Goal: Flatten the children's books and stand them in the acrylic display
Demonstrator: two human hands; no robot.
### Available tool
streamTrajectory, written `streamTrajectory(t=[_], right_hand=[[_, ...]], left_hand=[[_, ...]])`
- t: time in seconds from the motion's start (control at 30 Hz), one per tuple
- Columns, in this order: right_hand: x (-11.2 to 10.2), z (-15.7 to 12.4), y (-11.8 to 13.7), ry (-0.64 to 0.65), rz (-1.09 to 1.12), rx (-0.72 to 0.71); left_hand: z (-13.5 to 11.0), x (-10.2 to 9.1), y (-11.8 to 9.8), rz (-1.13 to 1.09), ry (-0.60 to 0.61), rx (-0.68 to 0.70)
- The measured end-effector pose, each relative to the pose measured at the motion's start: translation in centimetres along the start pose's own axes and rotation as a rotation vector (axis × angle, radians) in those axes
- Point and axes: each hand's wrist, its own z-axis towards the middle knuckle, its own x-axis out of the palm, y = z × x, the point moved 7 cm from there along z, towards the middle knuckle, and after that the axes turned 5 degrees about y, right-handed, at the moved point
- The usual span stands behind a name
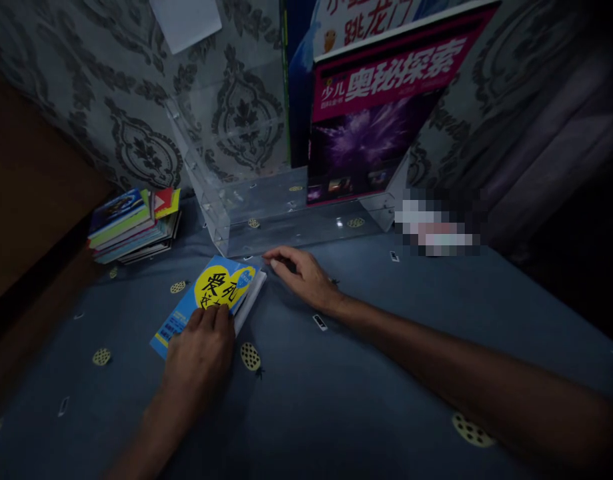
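A blue book with a yellow heart on its cover [217, 288] lies flat on the blue patterned cloth [336, 393]. My left hand [201, 353] rests on the book's near end, fingers lying flat on the cover. My right hand [301, 273] reaches to the book's far right corner, fingers stretched out and touching the cloth beside it, with nothing in them. Just beyond stands a clear acrylic book stand [266, 207] holding an upright magenta book [371, 113] at its right side, with another blue book [299, 87] behind that one.
A stack of colourful thin books [133, 227] lies at the left by the wall. Patterned wallpaper [111, 93] backs the scene. A brown surface [31, 187] runs along the left. A blurred patch [436, 223] sits right of the stand.
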Motion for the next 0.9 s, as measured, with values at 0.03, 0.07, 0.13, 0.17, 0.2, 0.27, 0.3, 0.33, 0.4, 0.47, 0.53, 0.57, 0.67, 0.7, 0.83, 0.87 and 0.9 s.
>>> streamTrajectory(t=[0.03, 0.07, 0.13, 0.17, 0.2, 0.27, 0.3, 0.33, 0.4, 0.47, 0.53, 0.57, 0.67, 0.7, 0.83, 0.87, 0.9], right_hand=[[0.0, 0.0, 0.1, 0.002, -0.008, -0.008], [0.1, -0.1, 0.2, 0.004, -0.017, -0.016], [0.1, -0.2, 0.4, 0.005, -0.032, -0.032], [0.1, -0.2, 0.4, 0.006, -0.038, -0.039], [0.1, -0.2, 0.5, 0.007, -0.043, -0.046], [0.1, -0.3, 0.8, 0.008, -0.048, -0.063], [0.1, -0.3, 0.9, 0.011, -0.051, -0.076], [0.1, -0.3, 1.0, 0.014, -0.058, -0.092], [0.3, -0.4, 1.3, 0.017, -0.074, -0.132], [0.6, -0.4, 1.5, 0.043, -0.104, -0.170], [1.2, -0.5, 1.6, 0.092, -0.150, -0.195], [1.5, -0.5, 1.6, 0.117, -0.174, -0.204], [2.0, -0.6, 1.8, 0.155, -0.210, -0.234], [2.0, -0.7, 2.0, 0.163, -0.208, -0.243], [2.5, -1.3, 2.6, 0.211, -0.215, -0.280], [2.6, -1.4, 2.7, 0.216, -0.232, -0.292], [2.7, -1.5, 2.9, 0.220, -0.250, -0.306]], left_hand=[[0.0, 0.1, 0.1, -0.006, 0.014, -0.010], [0.0, 0.1, 0.2, -0.012, 0.024, -0.014], [0.1, 0.1, 0.2, -0.026, 0.017, -0.015], [0.1, 0.0, 0.2, -0.032, 0.003, -0.011], [0.1, -0.1, 0.2, -0.037, -0.007, -0.007], [0.0, -0.2, 0.1, -0.041, -0.006, -0.009], [0.0, -0.1, 0.0, -0.043, 0.006, -0.012], [0.0, 0.0, -0.1, -0.046, 0.022, -0.016], [0.0, 0.1, -0.3, -0.049, 0.048, -0.031], [-0.1, 0.2, -0.5, -0.049, 0.059, -0.047], [-0.2, 0.2, -0.6, -0.055, 0.055, -0.055], [-0.3, 0.2, -0.5, -0.064, 0.049, -0.052], [-0.4, 0.0, 0.4, -0.119, 0.014, -0.017], [-0.5, 0.0, 1.1, -0.146, 0.000, -0.007], [-1.0, 0.9, 5.4, -0.203, -0.059, -0.092], [-1.2, 1.4, 6.5, -0.210, -0.064, -0.125], [-1.5, 1.8, 7.4, -0.220, -0.065, -0.147]])
